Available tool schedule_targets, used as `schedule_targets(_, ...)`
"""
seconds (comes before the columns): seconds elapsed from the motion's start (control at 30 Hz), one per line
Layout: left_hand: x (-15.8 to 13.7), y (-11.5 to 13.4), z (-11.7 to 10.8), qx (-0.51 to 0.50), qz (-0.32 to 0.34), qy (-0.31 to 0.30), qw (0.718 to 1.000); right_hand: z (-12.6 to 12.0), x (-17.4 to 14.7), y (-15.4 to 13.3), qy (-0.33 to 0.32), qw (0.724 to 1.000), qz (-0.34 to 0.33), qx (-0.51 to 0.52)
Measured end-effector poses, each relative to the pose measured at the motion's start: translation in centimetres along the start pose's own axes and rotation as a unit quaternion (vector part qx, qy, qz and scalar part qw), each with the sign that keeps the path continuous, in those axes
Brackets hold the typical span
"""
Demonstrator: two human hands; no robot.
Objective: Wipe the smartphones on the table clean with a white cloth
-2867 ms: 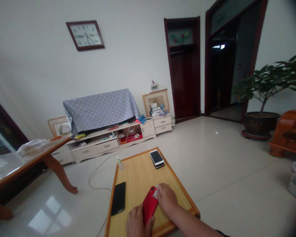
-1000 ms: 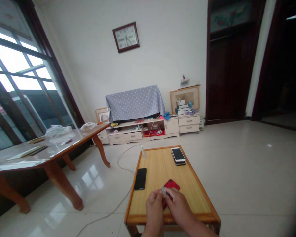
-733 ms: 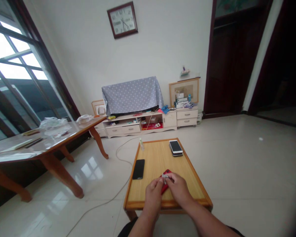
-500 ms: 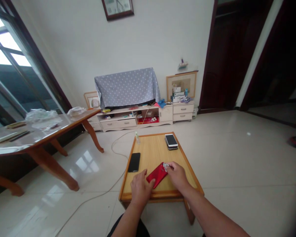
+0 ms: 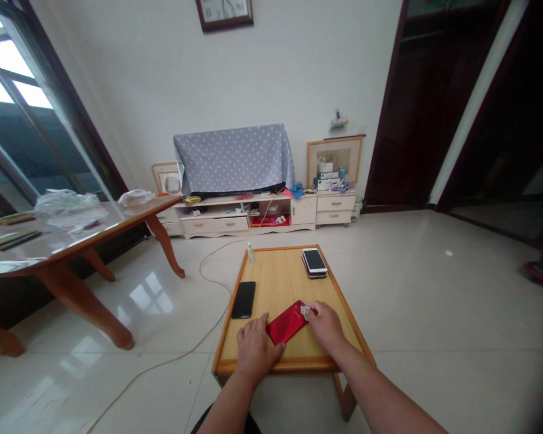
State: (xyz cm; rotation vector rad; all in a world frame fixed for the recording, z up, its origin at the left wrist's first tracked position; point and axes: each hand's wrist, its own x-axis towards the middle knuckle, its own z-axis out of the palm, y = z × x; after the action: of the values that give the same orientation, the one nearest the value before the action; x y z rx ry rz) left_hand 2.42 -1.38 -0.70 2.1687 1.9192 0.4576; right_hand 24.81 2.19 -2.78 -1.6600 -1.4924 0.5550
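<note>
A red smartphone [image 5: 287,323] lies slantwise, back side up, near the front of the small wooden table [image 5: 278,271]. My left hand [image 5: 257,346] grips its lower left end, thumb along the near edge and fingers at the far one. Between the fingers of my right hand [image 5: 324,322] is a crumpled whitish wipe [image 5: 304,311], touching the phone's upper right end by the camera. To the left lies a black smartphone [image 5: 244,299], screen up. A short stack of phones, a white one [image 5: 314,260] on top, rests at the far right.
A small clear bottle [image 5: 251,253] stands at the table's far left corner. On the left is a larger table [image 5: 117,226] bearing plastic bags [image 5: 67,208]. A pale cable [image 5: 163,363] runs over the floor. Against the wall is a white cabinet [image 5: 303,212].
My right hand has drawn the wipe slightly across the phone's upper end, showing more of the camera corner. My left hand keeps its hold. The view has shifted slightly.
</note>
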Motion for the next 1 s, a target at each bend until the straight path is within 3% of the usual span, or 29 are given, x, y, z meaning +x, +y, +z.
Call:
schedule_targets(0.3, 0.1, 0.0, -0.4, 0.012, 0.031, 0.006, 0.999, 2.4, -0.5, -1.0, -0.016, 0.996, -0.036, -0.082)
schedule_targets(0.5, 0.4, -0.4, -0.4, -0.004, 0.03, 0.017, 0.999, 5.1, -3.7, -3.5, -0.131, 0.975, -0.158, -0.088)
schedule_targets(0.57, 0.5, -0.6, -0.2, -0.009, 0.027, 0.022, 0.999, 4.9, -3.4, -3.6, -0.135, 0.974, -0.154, -0.096)
schedule_targets(0.77, 0.6, -1.3, -0.2, -0.017, 0.024, 0.0, 1.0, 3.4, -0.9, -2.6, -0.052, 0.981, -0.037, -0.185)
schedule_targets(0.9, 0.7, -1.4, -0.3, -0.023, 0.022, 0.008, 0.999, 4.7, -3.1, -3.1, -0.127, 0.975, -0.097, -0.151)
schedule_targets(1.0, 0.7, -1.4, -0.2, -0.027, 0.022, 0.019, 0.999, 5.0, -4.2, -3.6, -0.166, 0.964, -0.106, -0.176)
